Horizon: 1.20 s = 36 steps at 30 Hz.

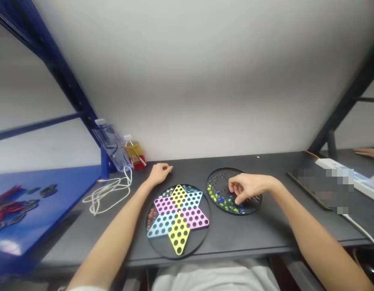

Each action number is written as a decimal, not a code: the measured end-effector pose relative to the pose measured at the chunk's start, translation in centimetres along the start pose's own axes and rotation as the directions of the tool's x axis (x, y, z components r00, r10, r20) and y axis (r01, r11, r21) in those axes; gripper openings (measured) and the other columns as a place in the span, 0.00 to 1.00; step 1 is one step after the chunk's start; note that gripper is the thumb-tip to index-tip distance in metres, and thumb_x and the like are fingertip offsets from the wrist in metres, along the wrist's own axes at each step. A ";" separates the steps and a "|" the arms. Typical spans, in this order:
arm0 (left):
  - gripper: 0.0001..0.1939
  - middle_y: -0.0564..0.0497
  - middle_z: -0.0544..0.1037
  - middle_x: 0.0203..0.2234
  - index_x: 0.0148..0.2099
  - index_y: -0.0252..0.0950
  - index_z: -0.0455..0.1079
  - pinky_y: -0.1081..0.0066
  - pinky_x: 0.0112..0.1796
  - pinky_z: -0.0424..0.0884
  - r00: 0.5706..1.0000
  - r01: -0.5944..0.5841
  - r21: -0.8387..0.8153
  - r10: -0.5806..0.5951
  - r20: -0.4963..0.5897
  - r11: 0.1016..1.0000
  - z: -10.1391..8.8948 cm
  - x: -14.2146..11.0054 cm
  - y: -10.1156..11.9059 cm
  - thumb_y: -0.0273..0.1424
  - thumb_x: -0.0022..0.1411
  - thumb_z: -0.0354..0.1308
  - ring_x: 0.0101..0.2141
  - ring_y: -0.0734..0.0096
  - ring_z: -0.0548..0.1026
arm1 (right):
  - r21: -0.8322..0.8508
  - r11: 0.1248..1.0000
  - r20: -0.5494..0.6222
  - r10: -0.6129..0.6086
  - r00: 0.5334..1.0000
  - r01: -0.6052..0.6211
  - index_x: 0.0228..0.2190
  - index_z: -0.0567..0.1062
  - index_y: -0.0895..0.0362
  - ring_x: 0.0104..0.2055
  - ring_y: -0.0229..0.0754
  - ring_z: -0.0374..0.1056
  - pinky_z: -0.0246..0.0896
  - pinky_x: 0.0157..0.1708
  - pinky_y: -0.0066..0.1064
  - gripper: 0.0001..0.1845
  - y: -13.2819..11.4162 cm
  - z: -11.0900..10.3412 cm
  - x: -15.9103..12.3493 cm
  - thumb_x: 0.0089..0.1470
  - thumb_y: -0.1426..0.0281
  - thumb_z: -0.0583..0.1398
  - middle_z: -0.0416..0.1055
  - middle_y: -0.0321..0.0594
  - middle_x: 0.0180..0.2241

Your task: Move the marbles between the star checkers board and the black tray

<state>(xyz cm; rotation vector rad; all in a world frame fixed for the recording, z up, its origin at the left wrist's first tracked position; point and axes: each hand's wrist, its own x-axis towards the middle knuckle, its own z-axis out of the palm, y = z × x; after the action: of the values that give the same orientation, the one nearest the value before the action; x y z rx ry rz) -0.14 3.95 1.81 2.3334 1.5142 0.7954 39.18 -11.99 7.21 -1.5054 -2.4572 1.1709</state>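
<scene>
The right hand (pixel 246 188) is bunched, its fingertips (pixel 237 198) down among the coloured marbles (pixel 221 200) on a round black board (pixel 223 178); whether they pinch one is hidden. The left hand (pixel 161 172) lies loosely curled and empty on the worktop (pixel 250 236), just beyond a star-patterned Chinese checkers board (pixel 178 220) beside the round one.

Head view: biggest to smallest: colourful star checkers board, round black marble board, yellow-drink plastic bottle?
Colourful star checkers board and round black marble board look largest; nearness leaves their order unsure. Then yellow-drink plastic bottle.
</scene>
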 end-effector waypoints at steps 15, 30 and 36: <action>0.22 0.51 0.77 0.21 0.26 0.36 0.74 0.72 0.31 0.63 1.000 -0.017 0.010 0.017 0.001 1.000 0.0 0.0 -0.1 0.46 0.60 0.51 0.24 0.69 0.70 | -0.130 0.989 0.096 0.076 0.992 -0.063 0.33 0.73 0.57 0.25 0.39 0.69 0.57 0.22 0.26 0.19 0.1 0.6 -0.4 0.39 0.60 0.67 0.75 0.37 0.28; 0.22 0.52 0.75 0.19 0.26 0.35 0.74 0.72 0.30 0.62 1.000 -0.004 0.011 0.004 0.001 1.000 0.0 0.0 0.1 0.46 0.60 0.50 0.24 0.70 0.70 | -0.187 0.980 -0.138 -0.100 0.985 0.073 0.37 0.72 0.57 0.29 0.39 0.68 0.57 0.29 0.26 0.14 -0.5 1.2 1.2 0.48 0.65 0.64 0.74 0.37 0.28; 0.22 0.51 0.76 0.21 0.26 0.35 0.74 0.72 0.31 0.63 1.000 -0.010 0.016 0.011 -0.005 1.000 0.0 0.0 0.1 0.46 0.59 0.51 0.24 0.70 0.70 | -0.159 0.981 -0.209 -0.140 0.968 0.108 0.38 0.73 0.57 0.28 0.39 0.67 0.57 0.29 0.27 0.14 -0.8 1.4 1.6 0.49 0.64 0.63 0.73 0.37 0.27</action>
<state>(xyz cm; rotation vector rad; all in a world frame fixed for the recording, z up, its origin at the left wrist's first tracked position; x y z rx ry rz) -0.09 3.89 1.90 2.3544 1.5171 0.7956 37.17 -11.74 6.08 -1.4028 -2.4893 0.7730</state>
